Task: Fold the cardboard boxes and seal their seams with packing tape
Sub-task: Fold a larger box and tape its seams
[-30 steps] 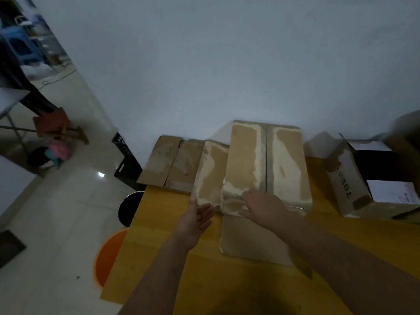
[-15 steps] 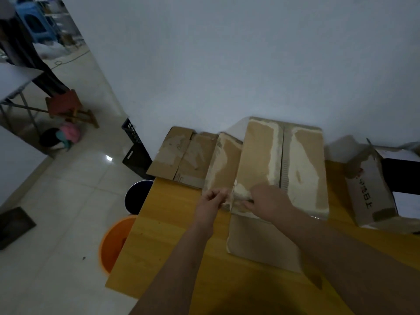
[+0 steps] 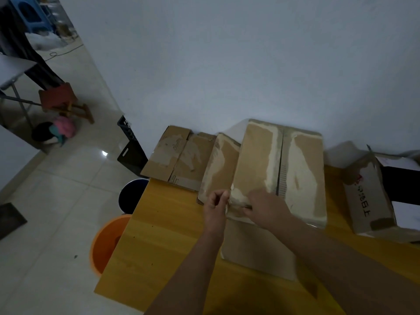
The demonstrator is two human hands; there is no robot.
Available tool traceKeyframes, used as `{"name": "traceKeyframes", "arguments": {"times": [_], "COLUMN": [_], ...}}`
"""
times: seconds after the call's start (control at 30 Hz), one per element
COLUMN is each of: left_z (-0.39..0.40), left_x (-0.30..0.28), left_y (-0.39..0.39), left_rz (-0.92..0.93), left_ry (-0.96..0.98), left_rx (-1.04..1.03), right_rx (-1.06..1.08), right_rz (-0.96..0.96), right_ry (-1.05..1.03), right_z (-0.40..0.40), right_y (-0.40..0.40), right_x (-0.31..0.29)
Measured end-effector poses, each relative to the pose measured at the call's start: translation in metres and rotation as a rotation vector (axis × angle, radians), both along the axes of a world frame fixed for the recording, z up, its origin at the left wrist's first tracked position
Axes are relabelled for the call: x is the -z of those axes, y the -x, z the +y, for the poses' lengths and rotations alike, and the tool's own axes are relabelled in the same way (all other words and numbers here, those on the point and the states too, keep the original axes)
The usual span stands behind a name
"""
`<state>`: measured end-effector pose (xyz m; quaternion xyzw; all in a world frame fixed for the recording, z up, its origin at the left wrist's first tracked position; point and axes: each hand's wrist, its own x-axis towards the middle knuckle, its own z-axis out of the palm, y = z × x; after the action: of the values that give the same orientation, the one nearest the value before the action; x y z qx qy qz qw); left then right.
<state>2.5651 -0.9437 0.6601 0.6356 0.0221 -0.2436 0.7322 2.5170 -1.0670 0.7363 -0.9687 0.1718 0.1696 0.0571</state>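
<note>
While both hands pinch its near edge, the flattened box (image 3: 279, 169) overhangs neighbours.

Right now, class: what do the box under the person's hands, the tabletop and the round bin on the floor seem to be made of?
The flattened box looks like brown corrugated cardboard: matte, with pale torn patches and fluted ridges along its middle seam. The tabletop seems to be wood or a wood-look laminate: yellow, smooth, faintly streaked. The orange bin is probably plastic: one even bright colour, with a smooth rim.
</note>
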Motion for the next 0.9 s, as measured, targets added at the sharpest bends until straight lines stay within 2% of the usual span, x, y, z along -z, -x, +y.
{"name": "traceKeyframes", "arguments": {"times": [0.13,0.27,0.37,0.43,0.5,0.6,0.73,0.9], "left_z": [-0.006,-0.012,-0.026,-0.028,-0.016,0.001,-0.022,-0.021], "left_x": [0.011,0.018,0.022,0.016,0.01,-0.011,-0.022,-0.012], "left_y": [0.0,-0.012,-0.023,-0.024,-0.021,-0.006,0.005,-0.009], "left_rz": [0.005,0.092,0.097,0.085,0.023,-0.086,-0.216,-0.388], "left_ry": [-0.04,-0.069,-0.17,-0.329,-0.432,-0.37,-0.29,-0.4], "left_rx": [0.067,0.155,0.151,0.163,0.128,0.093,0.276,0.41], "right_rx": [0.006,-0.006,0.002,0.003,-0.002,-0.002,0.014,0.0], "right_rz": [-0.006,-0.039,-0.043,-0.048,-0.057,-0.063,-0.085,-0.001], "right_ry": [-0.032,-0.031,-0.014,-0.007,-0.017,-0.036,-0.087,-0.078], "right_z": [-0.002,-0.002,-0.002,-0.002,-0.002,-0.002,-0.003,-0.007], "right_y": [0.002,0.003,0.004,0.005,0.006,0.005,0.007,0.005], "right_x": [0.0,0.0,0.003,0.004,0.004,0.006,0.003,0.0]}}
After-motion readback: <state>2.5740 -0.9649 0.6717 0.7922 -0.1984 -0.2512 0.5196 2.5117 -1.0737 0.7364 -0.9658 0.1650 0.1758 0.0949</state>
